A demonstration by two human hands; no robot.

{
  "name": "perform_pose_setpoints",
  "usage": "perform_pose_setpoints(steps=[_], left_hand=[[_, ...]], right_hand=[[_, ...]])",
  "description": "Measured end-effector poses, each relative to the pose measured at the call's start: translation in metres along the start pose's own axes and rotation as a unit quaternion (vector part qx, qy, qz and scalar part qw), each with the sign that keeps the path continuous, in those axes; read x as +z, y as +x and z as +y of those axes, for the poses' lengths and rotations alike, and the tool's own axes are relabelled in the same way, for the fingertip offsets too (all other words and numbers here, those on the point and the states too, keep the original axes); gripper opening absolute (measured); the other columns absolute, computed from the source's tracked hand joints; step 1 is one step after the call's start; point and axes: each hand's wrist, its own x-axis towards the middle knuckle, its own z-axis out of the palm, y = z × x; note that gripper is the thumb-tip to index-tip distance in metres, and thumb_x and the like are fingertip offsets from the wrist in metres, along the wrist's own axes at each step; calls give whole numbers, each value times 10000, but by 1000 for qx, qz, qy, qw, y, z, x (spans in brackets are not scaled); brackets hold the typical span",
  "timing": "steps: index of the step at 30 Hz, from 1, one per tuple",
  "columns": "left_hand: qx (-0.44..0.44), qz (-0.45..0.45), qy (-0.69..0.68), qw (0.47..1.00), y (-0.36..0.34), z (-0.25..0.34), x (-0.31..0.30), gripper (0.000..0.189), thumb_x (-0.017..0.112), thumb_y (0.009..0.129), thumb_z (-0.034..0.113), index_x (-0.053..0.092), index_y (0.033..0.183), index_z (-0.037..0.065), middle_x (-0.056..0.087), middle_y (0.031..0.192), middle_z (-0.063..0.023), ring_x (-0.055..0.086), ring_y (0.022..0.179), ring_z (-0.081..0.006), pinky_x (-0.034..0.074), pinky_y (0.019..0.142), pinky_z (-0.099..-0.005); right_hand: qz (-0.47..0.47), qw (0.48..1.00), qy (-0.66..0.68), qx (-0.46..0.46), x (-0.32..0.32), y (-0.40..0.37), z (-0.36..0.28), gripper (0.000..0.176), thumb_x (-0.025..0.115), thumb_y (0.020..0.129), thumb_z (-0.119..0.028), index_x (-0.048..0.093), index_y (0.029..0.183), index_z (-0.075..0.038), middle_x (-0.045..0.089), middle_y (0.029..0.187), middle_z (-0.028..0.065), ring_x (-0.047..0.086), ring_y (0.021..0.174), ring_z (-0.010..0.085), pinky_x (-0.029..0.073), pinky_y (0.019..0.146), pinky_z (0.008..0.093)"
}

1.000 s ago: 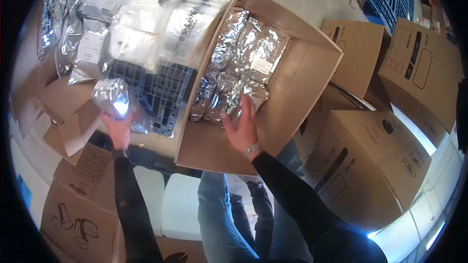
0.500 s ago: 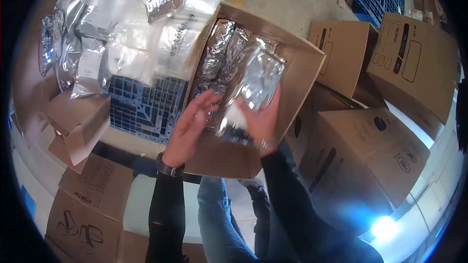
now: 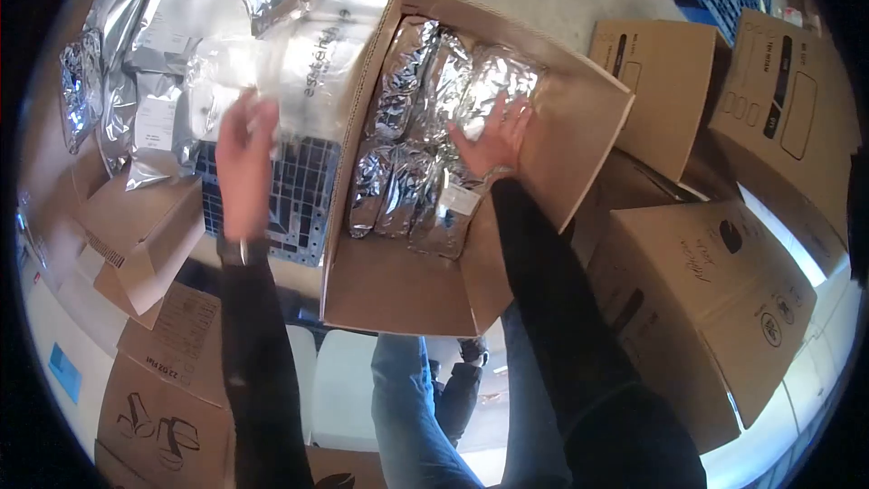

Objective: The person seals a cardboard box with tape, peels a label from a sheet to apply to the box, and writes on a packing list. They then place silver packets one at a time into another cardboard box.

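Observation:
An open cardboard box (image 3: 412, 281) holds several shiny silver packages in two rows. My right hand (image 3: 493, 140) lies spread inside it, its fingers on the silver package (image 3: 507, 81) at the upper right of the rows. A package with a white label (image 3: 450, 208) sits in the lower row, below that hand. Outside the box, my left hand (image 3: 246, 145) is raised near the clear plastic bags (image 3: 222, 81); it is blurred, its fingers look bent, and whether they hold anything cannot be made out.
More silver bags (image 3: 156, 131) lie at the upper left, beside a blue plastic pallet (image 3: 294, 195). A small open carton (image 3: 136, 217) stands at the left. Large cardboard boxes (image 3: 697, 281) crowd the right side, and another box (image 3: 163, 398) is at the lower left.
The silver package that was in my right hand now lies in the box with the hand spread on it. My left hand has moved left, out of the box, towards the plastic bags.

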Motion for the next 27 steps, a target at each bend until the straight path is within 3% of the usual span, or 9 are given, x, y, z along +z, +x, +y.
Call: perform_pose_setpoints(steps=[4,8,9,13,15,20,22,24,27], left_hand=[[-21,76,31,996,100,-5,20,1074,797,792,599,356,1531,-44,432,1517,-233,476,1342,-329,412,1075,-437],[-132,-64,-103,984,139,18,50,1069,789,752,655,448,1497,-31,405,1550,-199,374,1424,-353,348,1094,-580],[-87,-60,-85,991,146,17,54,1007,799,746,646,517,1466,1,475,1508,-173,438,1380,-331,390,1079,-479],[8,20,-45,999,171,-1,59,1059,881,709,573,491,1391,-138,598,1316,-203,589,1196,-273,477,987,-362],[47,90,-28,994,179,-13,50,1014,876,725,572,489,1379,-100,623,1242,-153,600,1136,-248,470,979,-336],[31,68,-227,971,126,36,15,682,845,838,431,554,1242,-36,652,1045,-56,609,844,-132,516,772,-284],[69,86,-194,975,81,56,0,544,805,896,337,566,1232,-18,658,1008,-40,600,828,-120,527,783,-290],[95,119,55,987,33,54,-32,490,794,909,280,567,1239,-2,669,1043,-58,625,891,-115,543,813,-297],[96,52,-52,993,-82,45,-52,517,755,912,97,474,1327,-30,635,1196,-101,642,1008,-174,552,848,-316]], right_hand=[[-92,996,-9,2,5,12,21,1347,630,762,-816,-18,1613,2,-111,1630,367,-135,1514,529,15,1235,584],[-55,998,-20,-18,18,14,27,1336,617,773,-811,-53,1612,-16,-139,1626,368,-156,1508,534,-41,1234,569],[-55,998,-12,5,9,12,17,1277,664,783,-740,19,1619,-22,-77,1637,364,-95,1517,538,17,1242,562],[4,1000,30,-1,-20,-3,3,1142,759,794,-553,147,1614,-45,40,1632,368,46,1512,546,122,1236,560],[69,996,56,2,-16,-6,2,1078,793,794,-464,211,1604,-55,92,1625,368,129,1496,554,183,1225,557],[91,980,177,2,-68,-24,-20,843,754,872,-343,338,1526,-10,241,1584,330,275,1464,493,274,1200,507],[65,974,217,-17,-87,-42,-26,749,733,902,-303,384,1489,6,338,1538,301,332,1445,454,304,1187,489],[28,966,254,-41,-105,-65,-33,669,717,925,-260,417,1459,11,432,1476,271,388,1421,414,331,1170,475],[-175,875,451,21,-145,-109,-68,681,728,932,-231,403,1499,-39,499,1438,186,482,1345,321,410,1100,388]])
